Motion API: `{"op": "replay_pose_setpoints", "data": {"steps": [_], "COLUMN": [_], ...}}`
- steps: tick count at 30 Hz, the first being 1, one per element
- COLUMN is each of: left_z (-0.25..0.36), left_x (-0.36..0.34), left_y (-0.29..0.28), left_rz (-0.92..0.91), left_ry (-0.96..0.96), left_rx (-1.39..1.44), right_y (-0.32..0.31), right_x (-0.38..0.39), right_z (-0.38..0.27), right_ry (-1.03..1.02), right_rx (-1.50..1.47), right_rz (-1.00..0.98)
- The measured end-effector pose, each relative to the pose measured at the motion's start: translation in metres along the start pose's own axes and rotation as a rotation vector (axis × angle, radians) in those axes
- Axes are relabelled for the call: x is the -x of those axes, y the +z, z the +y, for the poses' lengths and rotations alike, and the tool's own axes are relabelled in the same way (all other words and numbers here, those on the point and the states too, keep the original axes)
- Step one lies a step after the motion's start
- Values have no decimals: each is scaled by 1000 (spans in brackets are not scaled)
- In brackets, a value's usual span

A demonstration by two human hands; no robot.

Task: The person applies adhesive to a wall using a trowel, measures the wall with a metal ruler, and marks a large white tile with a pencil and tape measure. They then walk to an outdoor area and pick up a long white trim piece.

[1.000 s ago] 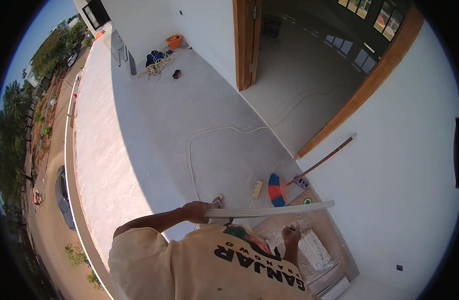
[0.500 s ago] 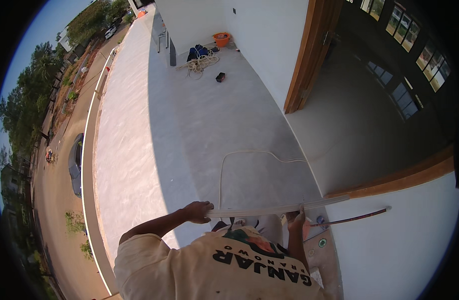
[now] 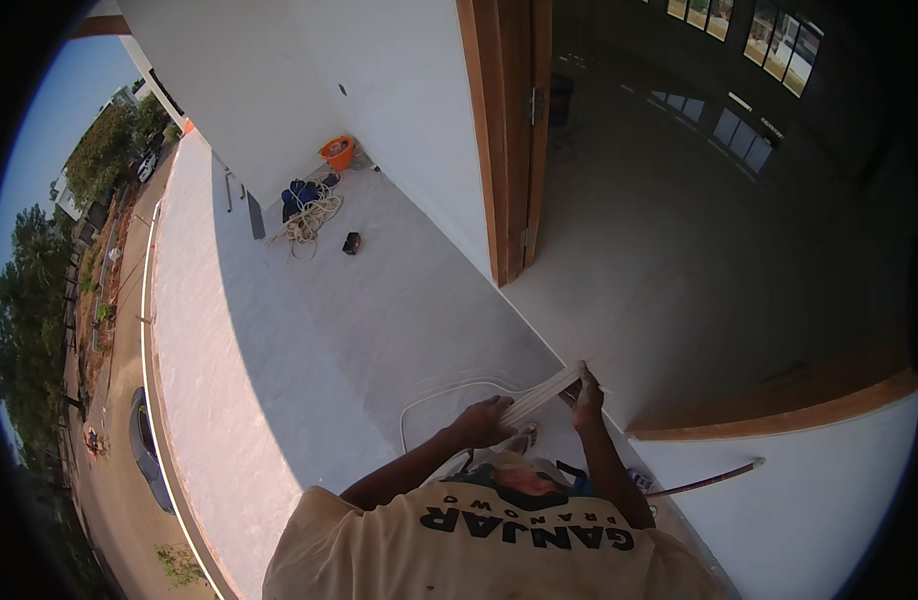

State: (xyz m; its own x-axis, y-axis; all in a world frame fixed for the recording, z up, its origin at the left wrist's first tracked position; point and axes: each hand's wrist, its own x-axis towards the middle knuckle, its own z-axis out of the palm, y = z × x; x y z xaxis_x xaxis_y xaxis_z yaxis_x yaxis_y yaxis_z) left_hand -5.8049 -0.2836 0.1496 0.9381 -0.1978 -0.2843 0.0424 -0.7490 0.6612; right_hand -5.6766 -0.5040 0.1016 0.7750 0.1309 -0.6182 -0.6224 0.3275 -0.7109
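A pale, long, thin strip (image 3: 541, 397) spans the gap between my hands, slanting up to the right. Motion smears it, so whether it is one piece or several strands I cannot tell. My left hand (image 3: 482, 422) is closed round its lower left end. My right hand (image 3: 584, 395) grips the upper right end near the doorway. On the floor in front of me a white cord (image 3: 479, 382) curves round and runs toward my hands; where it ends is hidden.
A wooden door frame (image 3: 506, 150) and a curved wooden sill (image 3: 779, 420) edge the dark room at right. Far ahead lie an orange bucket (image 3: 337, 152), a tangled rope pile (image 3: 314, 215) and a small dark box (image 3: 352, 243). A dark hose (image 3: 709, 480) sticks out at right.
My view has swung right. Both hands have come closer together and the strip, nearly level before, now tilts up to the right toward the doorway.
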Motion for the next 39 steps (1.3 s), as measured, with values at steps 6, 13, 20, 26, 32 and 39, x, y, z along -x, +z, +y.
{"op": "replay_pose_setpoints", "data": {"steps": [6, 13, 20, 26, 32, 39], "left_z": [7, 5, 3, 31, 47, 108], "left_x": [-158, -327, -508, -666, -806, -954], "left_y": [-45, -116, -199, -237, -259, -320], "left_rz": [76, 138, 140, 147, 135, 166], "left_ry": [-32, 0, -24, 50, -87, -265], "left_rx": [0, 30, 37, 68, 6, -20], "right_y": [32, 1, -116, -302, -273, -253], "right_x": [-98, -264, -422, -474, -493, -635], "right_z": [-116, -230, -272, -227, -298, -533], "right_ry": [-94, -88, -53, 22, 241, 229], "right_rx": [19, 33, 44, 354, 739, 338], "right_rz": [-77, 23, 292, 498, 535, 551]}}
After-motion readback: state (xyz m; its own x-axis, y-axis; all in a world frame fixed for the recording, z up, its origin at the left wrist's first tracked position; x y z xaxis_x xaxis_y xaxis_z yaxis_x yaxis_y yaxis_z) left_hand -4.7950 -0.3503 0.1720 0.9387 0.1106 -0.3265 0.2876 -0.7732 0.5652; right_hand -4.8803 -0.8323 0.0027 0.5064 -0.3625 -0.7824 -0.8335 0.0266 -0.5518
